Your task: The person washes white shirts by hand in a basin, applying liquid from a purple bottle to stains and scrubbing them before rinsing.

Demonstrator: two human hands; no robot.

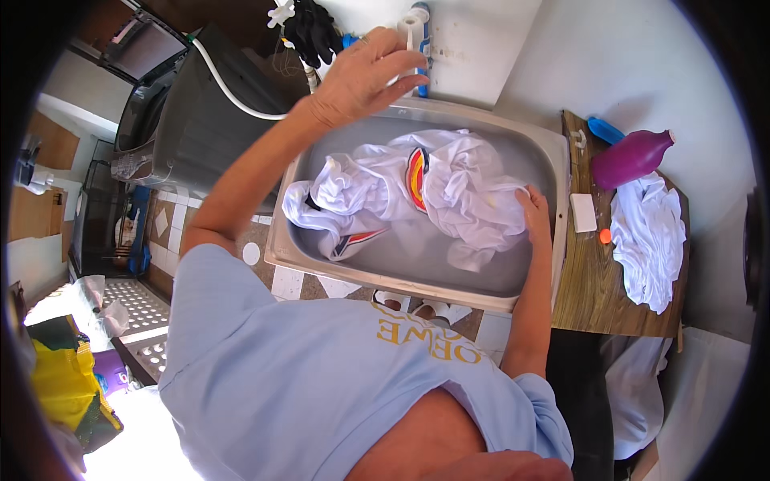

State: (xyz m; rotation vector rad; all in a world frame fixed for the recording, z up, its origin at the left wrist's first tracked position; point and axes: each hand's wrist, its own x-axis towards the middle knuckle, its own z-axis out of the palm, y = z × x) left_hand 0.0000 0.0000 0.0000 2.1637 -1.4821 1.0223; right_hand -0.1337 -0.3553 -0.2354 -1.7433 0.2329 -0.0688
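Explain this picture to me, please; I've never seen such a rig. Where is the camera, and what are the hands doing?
There is no machine here, just a person's bare hands. The one picture comes from a wide fisheye camera worn on the head, looking down, so straight edges bend near the rim. The left hand is up at the tap fitting; the right hand touches white cloth in the grey basin. Whether either has a firm grip is unclear. On the wooden top lie a purple bottle, a white block and another white cloth.
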